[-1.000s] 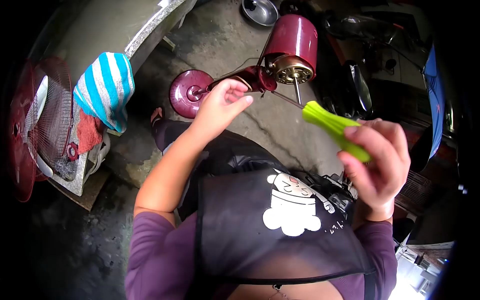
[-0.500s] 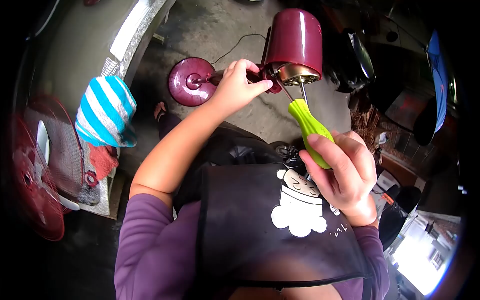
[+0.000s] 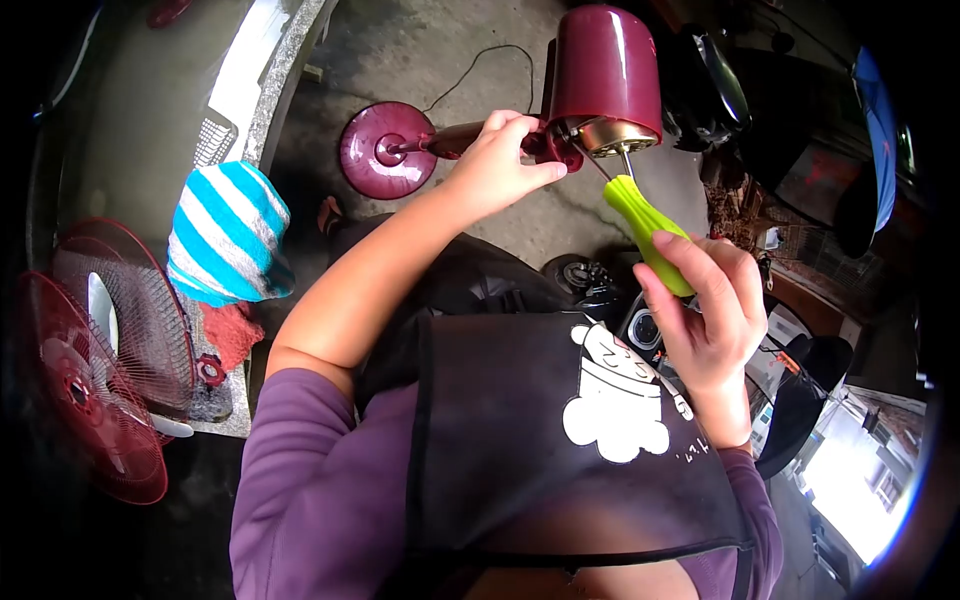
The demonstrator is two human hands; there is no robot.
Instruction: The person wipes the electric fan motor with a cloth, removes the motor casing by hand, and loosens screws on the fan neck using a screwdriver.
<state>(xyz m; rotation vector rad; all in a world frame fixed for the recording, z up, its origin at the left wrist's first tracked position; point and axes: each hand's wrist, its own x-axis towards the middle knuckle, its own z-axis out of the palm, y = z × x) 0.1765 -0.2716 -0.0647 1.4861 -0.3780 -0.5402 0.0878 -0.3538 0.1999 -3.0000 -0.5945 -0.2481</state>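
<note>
My right hand [image 3: 712,305] is closed round the lime-green handle of a screwdriver [image 3: 645,232]. Its shank points up and left to the joint beneath the dark red motor housing [image 3: 605,70] of a fan. A metal shaft sticks out from the brass-coloured motor face [image 3: 612,135]. My left hand [image 3: 505,168] is at the neck joint [image 3: 560,150], its fingers and thumb around the upper end of the stand; the exact contact is partly hidden. The stand's pole runs left to a round, shiny red base [image 3: 388,150].
At the left, red fan guards [image 3: 110,390] with pale blades lean by a stone slab. A blue-and-white striped cloth [image 3: 228,232] and a red-brown cloth [image 3: 232,335] lie there. A cable [image 3: 480,55] crosses the concrete floor. A blue umbrella-like fabric [image 3: 873,140] hangs right.
The screwdriver has moved from beside the motor shaft to the neck joint, its tip closer to the housing. My left hand has moved from the pole up to the joint. The view has shifted.
</note>
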